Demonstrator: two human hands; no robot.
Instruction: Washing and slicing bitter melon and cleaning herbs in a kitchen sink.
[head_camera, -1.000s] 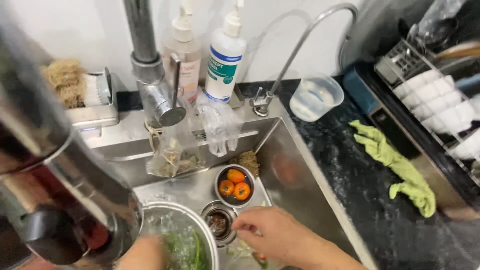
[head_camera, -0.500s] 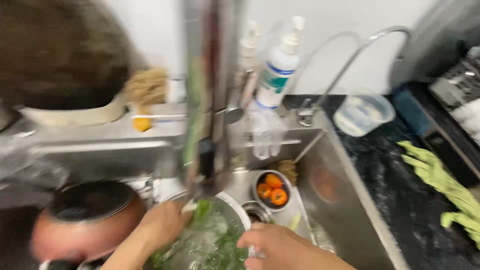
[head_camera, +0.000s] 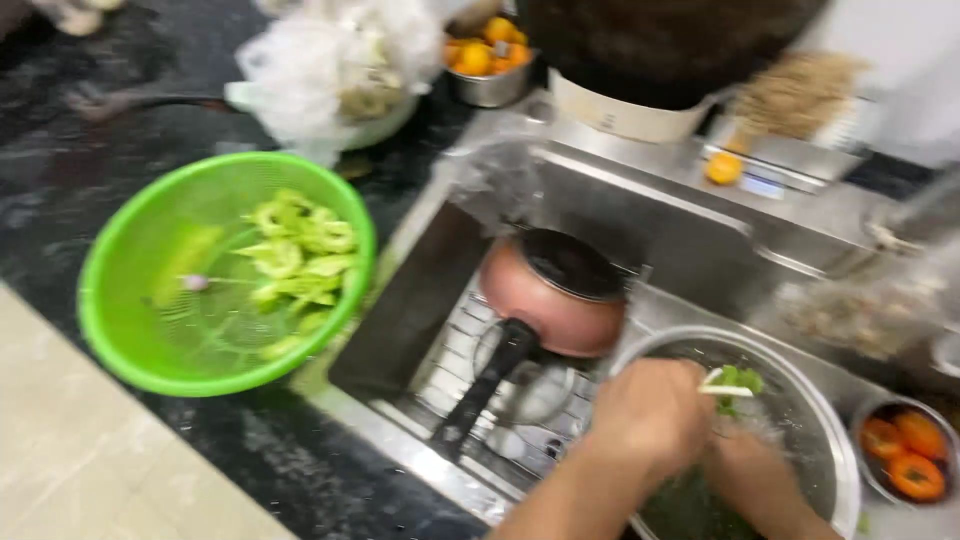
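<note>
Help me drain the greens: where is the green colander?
In the head view, the green colander sits on the dark counter, left of the sink and the pink pot.

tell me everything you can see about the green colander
The green colander is a round, bright green bowl, plastic by its look, with a slotted wall and a thick rim. It sits upright on the dark counter left of the sink, holding pale green vegetable pieces. No hand touches it.
</note>
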